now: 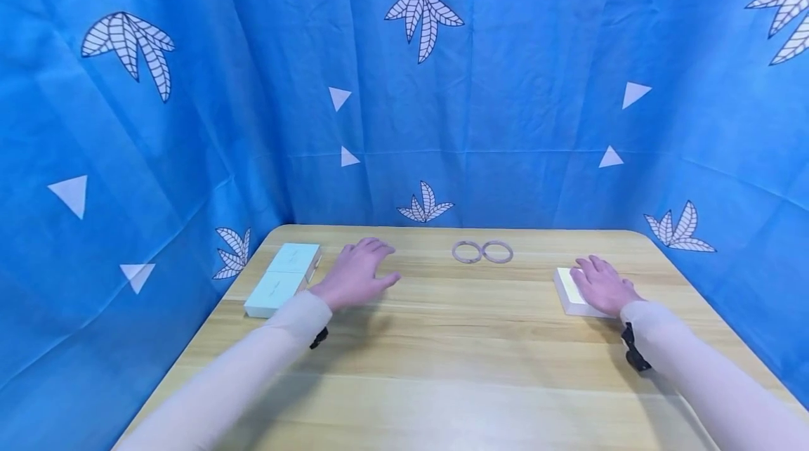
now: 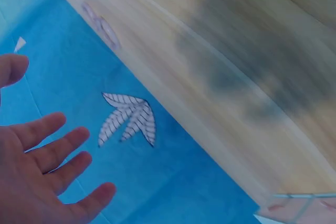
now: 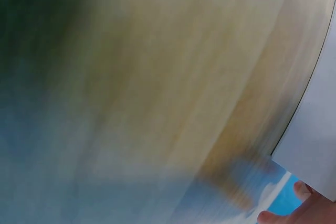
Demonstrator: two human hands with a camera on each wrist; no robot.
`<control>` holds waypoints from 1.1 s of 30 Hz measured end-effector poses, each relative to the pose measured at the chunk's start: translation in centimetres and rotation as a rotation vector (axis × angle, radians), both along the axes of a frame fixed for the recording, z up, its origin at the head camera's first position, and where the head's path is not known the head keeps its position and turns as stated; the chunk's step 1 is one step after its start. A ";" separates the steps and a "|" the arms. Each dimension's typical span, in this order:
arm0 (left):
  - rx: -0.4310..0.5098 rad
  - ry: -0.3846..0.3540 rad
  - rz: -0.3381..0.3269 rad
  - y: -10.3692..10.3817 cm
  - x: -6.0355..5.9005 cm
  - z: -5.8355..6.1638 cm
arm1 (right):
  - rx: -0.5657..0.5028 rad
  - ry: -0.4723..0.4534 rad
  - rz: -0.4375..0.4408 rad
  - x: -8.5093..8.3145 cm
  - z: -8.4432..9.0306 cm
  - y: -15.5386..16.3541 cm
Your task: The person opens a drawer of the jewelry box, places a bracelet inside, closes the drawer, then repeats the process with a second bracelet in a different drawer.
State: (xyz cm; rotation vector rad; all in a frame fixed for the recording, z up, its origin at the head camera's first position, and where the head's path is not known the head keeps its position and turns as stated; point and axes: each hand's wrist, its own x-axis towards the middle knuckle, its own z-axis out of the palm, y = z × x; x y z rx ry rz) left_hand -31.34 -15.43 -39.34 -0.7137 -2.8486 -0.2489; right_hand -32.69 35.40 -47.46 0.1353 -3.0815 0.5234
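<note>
- Closest in, two pale sleeves run up the wooden table point(image 1: 442, 367), each with a dark strap at the wrist; both forearms are cut off by the bottom edge of the head view.
- Right hand point(image 1: 600, 286) lies flat, fingers straight, on top of a white box point(image 1: 569, 293). The hand hides most of that box; only its left part shows.
- The right wrist view is badly smeared: a white box edge point(image 3: 315, 129) and a couple of fingertips point(image 3: 302, 187) at the bottom corner, nothing more to read there.
- Left hand point(image 1: 356, 274) is spread, palm down, fingers relaxed and holding nothing. Whether it touches the table or hovers just over it, I cannot tell.
- The left wrist view shows the open palm point(image 2: 37, 177) with fingers apart, against blue cloth and a blurred table edge.
- Just beside the left hand, on its left, lie two pale mint boxes point(image 1: 282, 277) end to end, touching each other.
- Count so far: three boxes in all, two mint, one white.
- Farther back, between the hands, two thin rings point(image 1: 482, 251) lie flat side by side, touching, well apart from both hands.
- Nothing stands between either hand and the rings.
- Behind everything hangs a blue curtain point(image 1: 505, 86) printed with white leaves and triangles, wrapping three sides.
</note>
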 end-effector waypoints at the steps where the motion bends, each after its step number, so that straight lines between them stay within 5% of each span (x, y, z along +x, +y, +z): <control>1: 0.006 0.007 0.001 -0.5 0.0 0.0 | 0.003 -0.003 -0.002 -0.1 0.0 0.0; 14: 0.030 0.004 0.067 -5.3 -0.2 0.1 | 0.017 -0.015 0.004 0.0 0.3 -0.2; 33: 0.074 -0.014 0.144 -13.6 -0.4 -1.2 | 0.002 -0.017 0.018 -0.7 -0.2 0.4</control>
